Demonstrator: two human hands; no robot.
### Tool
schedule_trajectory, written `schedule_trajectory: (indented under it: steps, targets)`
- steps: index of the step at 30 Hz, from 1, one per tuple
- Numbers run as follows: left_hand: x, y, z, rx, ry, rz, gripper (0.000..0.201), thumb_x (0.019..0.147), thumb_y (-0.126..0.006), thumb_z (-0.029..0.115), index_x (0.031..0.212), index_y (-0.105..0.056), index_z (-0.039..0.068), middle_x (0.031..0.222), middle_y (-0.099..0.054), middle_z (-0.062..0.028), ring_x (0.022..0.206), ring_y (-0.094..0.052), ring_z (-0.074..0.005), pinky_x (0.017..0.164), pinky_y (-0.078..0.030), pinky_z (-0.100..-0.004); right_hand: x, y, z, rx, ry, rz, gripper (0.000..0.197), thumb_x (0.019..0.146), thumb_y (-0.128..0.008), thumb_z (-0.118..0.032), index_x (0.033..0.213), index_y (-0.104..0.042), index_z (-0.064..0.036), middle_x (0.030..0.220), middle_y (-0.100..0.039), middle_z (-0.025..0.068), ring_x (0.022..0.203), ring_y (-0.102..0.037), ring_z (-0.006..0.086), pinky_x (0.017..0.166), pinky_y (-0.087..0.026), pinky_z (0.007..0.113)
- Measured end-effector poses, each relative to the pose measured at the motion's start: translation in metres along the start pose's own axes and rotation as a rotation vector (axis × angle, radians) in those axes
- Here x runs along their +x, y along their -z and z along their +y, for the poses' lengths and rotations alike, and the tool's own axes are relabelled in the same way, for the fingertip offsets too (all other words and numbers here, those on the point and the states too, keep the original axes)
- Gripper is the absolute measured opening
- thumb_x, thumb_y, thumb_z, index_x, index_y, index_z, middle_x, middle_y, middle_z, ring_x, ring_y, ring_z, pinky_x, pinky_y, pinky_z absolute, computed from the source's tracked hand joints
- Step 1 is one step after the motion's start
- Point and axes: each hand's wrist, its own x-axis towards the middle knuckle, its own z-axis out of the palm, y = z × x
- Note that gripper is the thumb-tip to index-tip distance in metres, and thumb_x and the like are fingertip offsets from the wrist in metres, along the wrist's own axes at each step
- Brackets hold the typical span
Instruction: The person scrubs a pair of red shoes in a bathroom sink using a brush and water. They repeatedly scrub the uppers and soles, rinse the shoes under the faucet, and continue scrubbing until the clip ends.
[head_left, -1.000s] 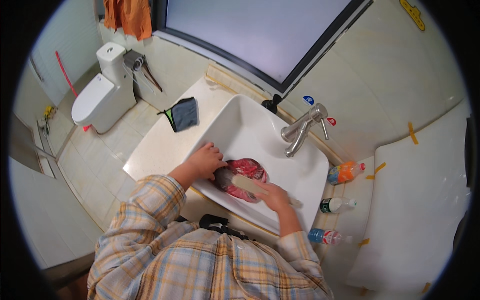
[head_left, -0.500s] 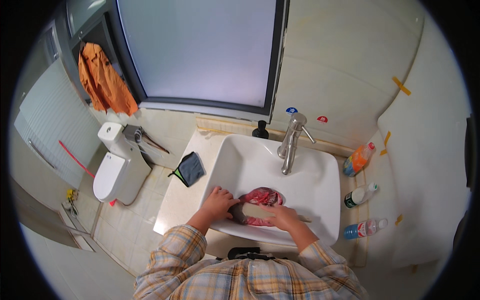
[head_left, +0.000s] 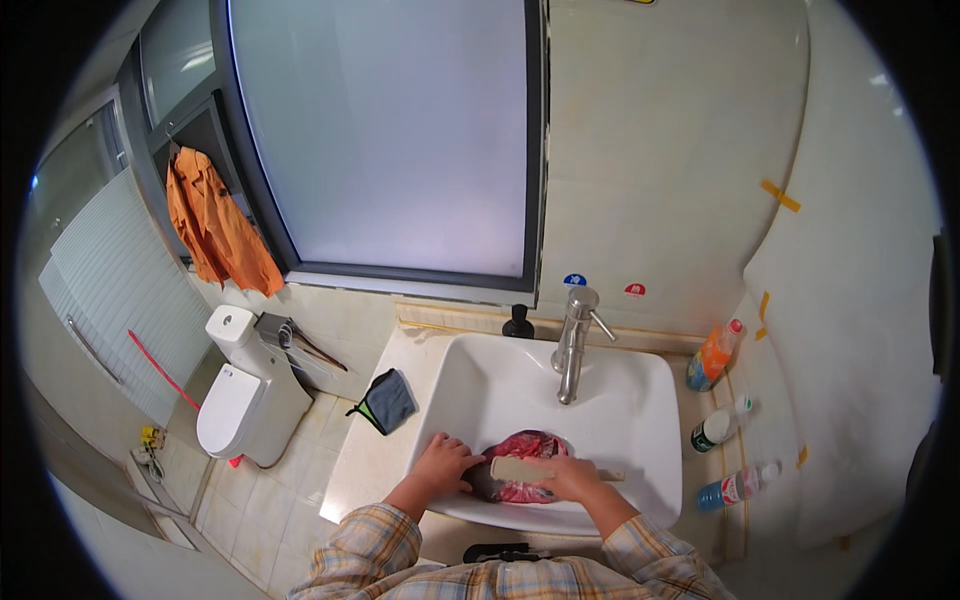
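Observation:
A wet red and dark, shiny item lies in the near part of the white sink; its exact kind cannot be made out. My left hand is at its left edge, fingers bent and holding it against the basin. My right hand is closed around a beige, flat-headed brush with a long handle that sticks out to the right. The brush head lies across the item, and its bristles are hidden underneath.
A metal faucet rises behind the basin, beside a black soap dispenser. A grey cloth with green trim rests on the left counter. Three bottles, one orange, line the right side. A toilet stands at left.
The whole view has tilted, so the sink and hands appear lower. My right hand has turned the brush slightly, and it lies more level across the item. My left hand keeps its place.

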Motion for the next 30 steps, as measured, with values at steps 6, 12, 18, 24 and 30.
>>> schedule_trajectory:
  steps: [6,12,18,24,30]
  targets:
    - [0.000,0.002,0.001,-0.014,0.003,-0.016,0.061,0.064,-0.073,0.037,0.120,-0.056,0.022,0.108,-0.058,-0.0017,0.111,-0.048,-0.0207,0.099,-0.027,-0.0422,-0.020,0.035,0.041,-0.073,-0.079,-0.208,0.050,0.075,-0.067,-0.039,0.123,-0.051,-0.0417,0.110,-0.062,0.0032,0.098,-0.060,0.0233,0.084,-0.046,0.035]
    - [0.002,0.002,0.001,0.005,0.001,-0.020,0.061,0.064,-0.073,0.038,0.120,-0.056,0.023,0.108,-0.059,-0.0022,0.112,-0.047,-0.0203,0.099,-0.026,-0.0421,-0.025,0.049,0.044,0.012,-0.059,-0.098,0.047,0.076,-0.065,-0.043,0.121,-0.053,-0.0400,0.104,-0.065,0.0029,0.097,-0.060,0.0230,0.083,-0.047,0.036]
    - [0.001,0.001,0.000,0.005,-0.002,0.003,0.061,0.063,-0.073,0.039,0.119,-0.057,0.022,0.107,-0.059,-0.0020,0.111,-0.048,-0.0207,0.099,-0.027,-0.0428,-0.004,-0.002,0.005,-0.021,0.029,-0.028,0.046,0.079,-0.063,-0.041,0.123,-0.051,-0.0385,0.109,-0.062,0.0067,0.098,-0.059,0.0264,0.082,-0.047,0.037]
    - [0.002,0.002,0.002,-0.024,0.014,-0.001,0.060,0.061,-0.075,0.037,0.117,-0.058,0.021,0.109,-0.059,-0.0025,0.112,-0.047,-0.0221,0.099,-0.026,-0.0431,-0.029,0.044,0.068,-0.109,-0.169,-0.176,0.042,0.078,-0.065,-0.039,0.119,-0.056,-0.0383,0.111,-0.061,0.0040,0.098,-0.060,0.0234,0.082,-0.047,0.037]
    - [0.004,0.001,0.007,-0.089,0.058,-0.030,0.061,0.059,-0.076,0.033,0.116,-0.058,0.021,0.110,-0.058,-0.0031,0.113,-0.046,-0.0232,0.100,-0.025,-0.0430,-0.019,0.035,0.022,-0.084,-0.123,0.004,0.048,0.082,-0.058,-0.038,0.128,-0.045,-0.0377,0.111,-0.061,0.0043,0.101,-0.058,0.0250,0.082,-0.046,0.039]
